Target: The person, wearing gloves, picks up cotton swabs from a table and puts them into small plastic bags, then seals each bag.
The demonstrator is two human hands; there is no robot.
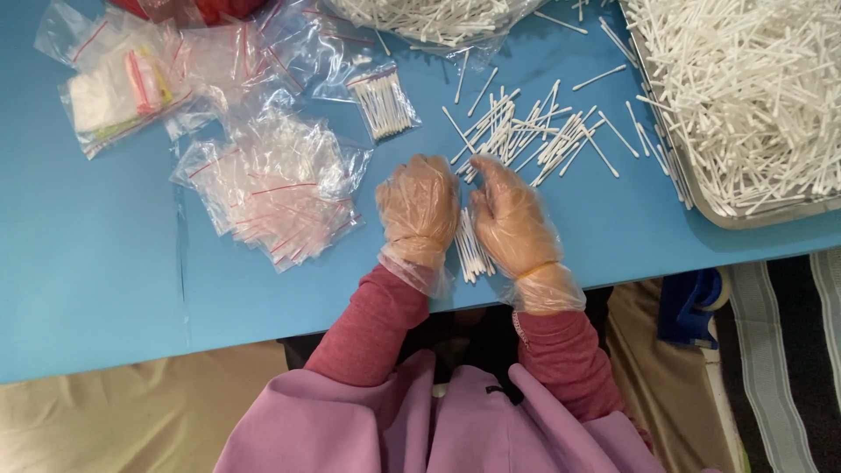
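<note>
Right, both hands sit mid-frame on the tabletop (105,289). Left hand (419,208) is curled, knuckles up; right hand (511,219) lies flatter, fingers reaching into the loose swabs (534,131) just above. A bundle (471,250) of swabs sits btwn the two, touching both; can't tell if either grips it. I'd square the bundle ends first, w/ both palms pressing evenly, so none slip. Empty bags (272,188) lie left, tray (701,197) at right edge.
</note>
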